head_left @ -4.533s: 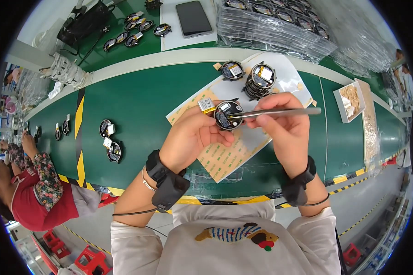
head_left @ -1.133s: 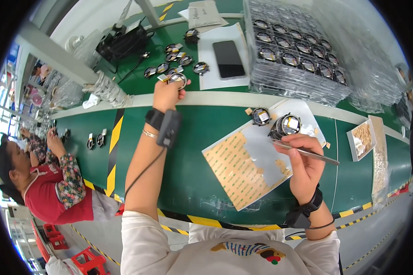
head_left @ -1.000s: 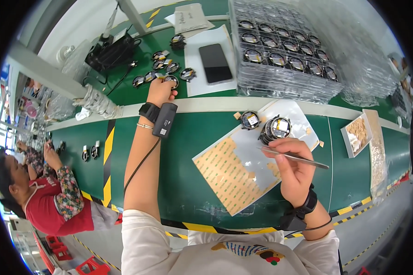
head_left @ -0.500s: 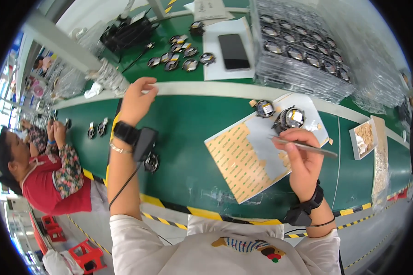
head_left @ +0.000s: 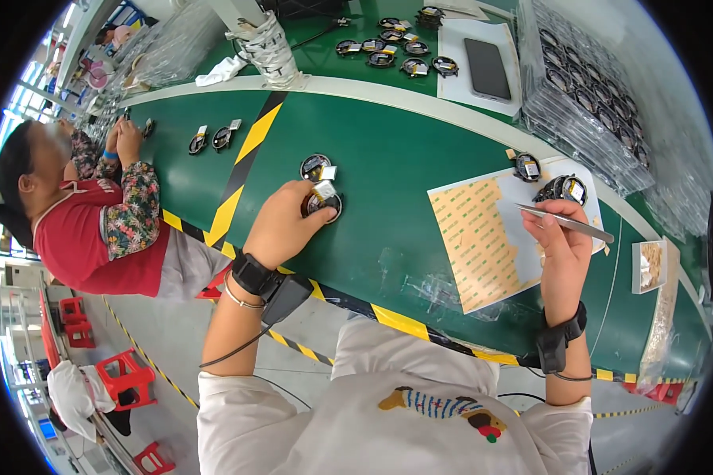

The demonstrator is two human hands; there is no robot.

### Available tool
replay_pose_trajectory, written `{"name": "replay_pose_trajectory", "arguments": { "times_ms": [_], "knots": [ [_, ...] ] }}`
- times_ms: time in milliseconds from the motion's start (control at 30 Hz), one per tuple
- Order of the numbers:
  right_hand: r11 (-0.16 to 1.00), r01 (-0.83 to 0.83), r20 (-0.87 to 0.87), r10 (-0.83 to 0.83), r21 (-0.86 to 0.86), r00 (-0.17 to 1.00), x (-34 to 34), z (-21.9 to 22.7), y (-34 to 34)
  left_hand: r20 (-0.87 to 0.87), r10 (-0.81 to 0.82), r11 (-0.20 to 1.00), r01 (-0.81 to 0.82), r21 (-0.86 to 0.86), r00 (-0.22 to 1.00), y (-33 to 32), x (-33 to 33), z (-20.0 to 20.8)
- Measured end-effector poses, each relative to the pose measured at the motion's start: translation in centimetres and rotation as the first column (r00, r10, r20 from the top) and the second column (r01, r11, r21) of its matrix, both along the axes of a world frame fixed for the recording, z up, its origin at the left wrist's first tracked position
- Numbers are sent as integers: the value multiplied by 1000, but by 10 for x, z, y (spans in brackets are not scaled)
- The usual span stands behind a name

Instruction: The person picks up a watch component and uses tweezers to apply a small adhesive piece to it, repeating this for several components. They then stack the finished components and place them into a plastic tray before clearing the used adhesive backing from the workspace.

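Observation:
My left hand (head_left: pixel 281 227) reaches over the green bench, thumb and fingers closed around the sides of a round black electronic module (head_left: pixel 331 207) with a whitish tab on top. Just beyond it lies a second round module (head_left: pixel 315 167), close to my fingertips. My right hand (head_left: pixel 564 252) holds metal tweezers (head_left: pixel 578 226), their tips pointing left. Beneath the tweezers is a sheet of yellowish adhesive stickers (head_left: pixel 475 244), partly peeled down to a grey-white backing. At its far end sit one round module (head_left: pixel 527 167) and a small group of modules (head_left: pixel 564 189).
Clear plastic trays of round parts (head_left: pixel 582 103) stack at the far right. A phone (head_left: pixel 487 69) rests on white paper beside several modules (head_left: pixel 414 66). A small white box (head_left: pixel 649 267) stands right. Leftward, a co-worker in red (head_left: pixel 107 214) sits beyond striped tape (head_left: pixel 245 162).
My left hand has come back from near the far rail and closed on a round module. The view has shifted left. My right hand keeps its hold on the tweezers over the sheet.

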State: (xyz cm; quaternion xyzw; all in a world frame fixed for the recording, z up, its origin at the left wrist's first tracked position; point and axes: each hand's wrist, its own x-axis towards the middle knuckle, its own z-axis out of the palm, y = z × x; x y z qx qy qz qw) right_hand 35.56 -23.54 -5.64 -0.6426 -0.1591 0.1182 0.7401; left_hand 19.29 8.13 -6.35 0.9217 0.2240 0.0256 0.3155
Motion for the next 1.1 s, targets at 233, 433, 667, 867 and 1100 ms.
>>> {"name": "replay_pose_trajectory", "arguments": {
  "times_ms": [233,433,667,867,1100],
  "knots": [
    [999,16,33,-17,33,999,-2,3,-1,151,155,350,89,-933,976,-56,57,6],
    [970,32,41,-43,242,998,-3,11,-4,161,2,-60,161,-985,987,-109,119,-2],
    [984,10,76,-24,179,997,4,5,-11,160,-9,27,160,-987,987,-148,135,-6],
    [996,-12,10,11,91,1000,4,-6,-5,225,-104,-139,210,-968,969,-145,131,-10],
    [997,-9,7,9,72,1000,1,-5,-1,216,-59,-37,214,-976,975,-150,125,-8]
  ]
}}
